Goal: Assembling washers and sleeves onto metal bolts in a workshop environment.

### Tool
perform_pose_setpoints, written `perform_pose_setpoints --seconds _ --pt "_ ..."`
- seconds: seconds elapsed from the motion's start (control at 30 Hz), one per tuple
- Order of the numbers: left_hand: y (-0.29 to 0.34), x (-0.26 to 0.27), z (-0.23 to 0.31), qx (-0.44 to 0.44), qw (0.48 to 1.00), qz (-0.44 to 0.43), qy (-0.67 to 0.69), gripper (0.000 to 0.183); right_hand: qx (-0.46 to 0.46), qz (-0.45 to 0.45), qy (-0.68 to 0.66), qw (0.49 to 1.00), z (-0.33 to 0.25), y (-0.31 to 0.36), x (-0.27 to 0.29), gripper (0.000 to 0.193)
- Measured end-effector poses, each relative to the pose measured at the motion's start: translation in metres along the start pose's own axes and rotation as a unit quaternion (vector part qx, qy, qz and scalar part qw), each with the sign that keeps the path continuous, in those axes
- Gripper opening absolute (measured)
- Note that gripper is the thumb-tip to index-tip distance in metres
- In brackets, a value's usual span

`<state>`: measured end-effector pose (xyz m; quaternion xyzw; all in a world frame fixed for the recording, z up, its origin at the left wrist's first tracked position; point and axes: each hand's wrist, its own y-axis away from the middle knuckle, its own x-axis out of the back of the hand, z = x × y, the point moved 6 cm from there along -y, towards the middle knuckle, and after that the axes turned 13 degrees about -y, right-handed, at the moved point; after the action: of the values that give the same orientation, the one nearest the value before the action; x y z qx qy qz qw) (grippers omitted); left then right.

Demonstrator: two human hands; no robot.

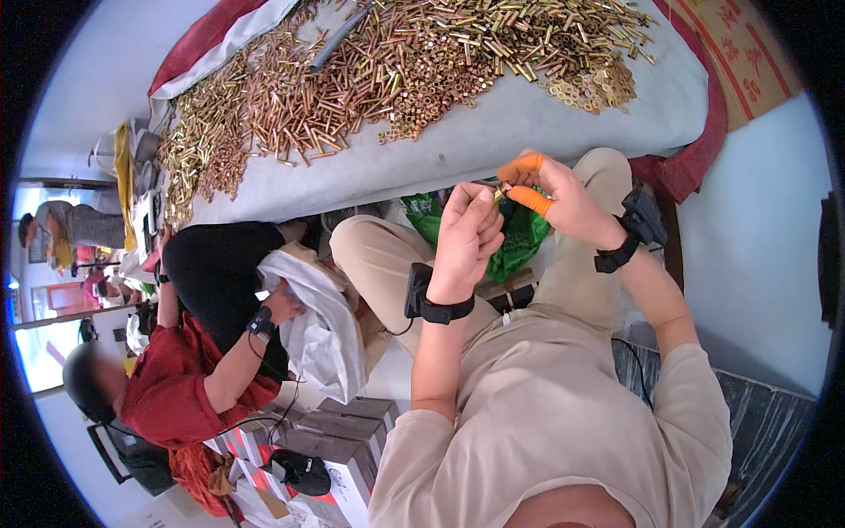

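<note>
Above my lap, just off the table's near edge, my two hands meet at a small gold-coloured metal fastener [499, 193]. My left hand [470, 231] is closed, with thumb and forefinger pinching the piece. From the other side, my right hand [556, 189] pinches its end; orange covers sit on the thumb and a finger. Fingertips hide most of the piece, so its exact kind cannot be told. Beyond lies a broad heap of gold-coloured metal sleeves and bolts [352, 97], with piles of nuts [431, 106] and washers [598, 86] on the grey-covered table [370, 172].
A grey tube [338, 40] lies on the heap. Green plastic bags [519, 246] are below my hands. At left sits a co-worker in red [189, 365], one hand at a white sack [321, 330]. Boxes [352, 440] stand between us; printed cardboard [748, 57] is at far right.
</note>
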<state>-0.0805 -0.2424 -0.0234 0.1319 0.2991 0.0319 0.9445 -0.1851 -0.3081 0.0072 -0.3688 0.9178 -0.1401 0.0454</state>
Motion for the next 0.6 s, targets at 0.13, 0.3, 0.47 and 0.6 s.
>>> perform_pose_setpoints --seconds 0.13,0.3,0.47,0.6 --pt "-0.002 -0.003 0.000 0.003 1.000 0.004 -0.018 0.013 -0.048 0.003 0.035 0.998 -0.001 0.001 0.003 0.017" --pt "0.000 -0.002 -0.001 -0.004 1.000 0.000 -0.015 0.012 -0.078 -0.006 -0.089 0.993 0.007 0.003 0.000 0.017" --pt "-0.001 0.000 -0.001 -0.011 1.000 0.002 -0.014 0.013 -0.103 0.002 -0.178 0.979 0.010 0.003 0.001 0.017" --pt "-0.002 -0.002 -0.001 -0.007 1.000 -0.003 -0.012 0.012 -0.086 -0.002 -0.124 0.989 0.009 0.003 0.003 0.016"
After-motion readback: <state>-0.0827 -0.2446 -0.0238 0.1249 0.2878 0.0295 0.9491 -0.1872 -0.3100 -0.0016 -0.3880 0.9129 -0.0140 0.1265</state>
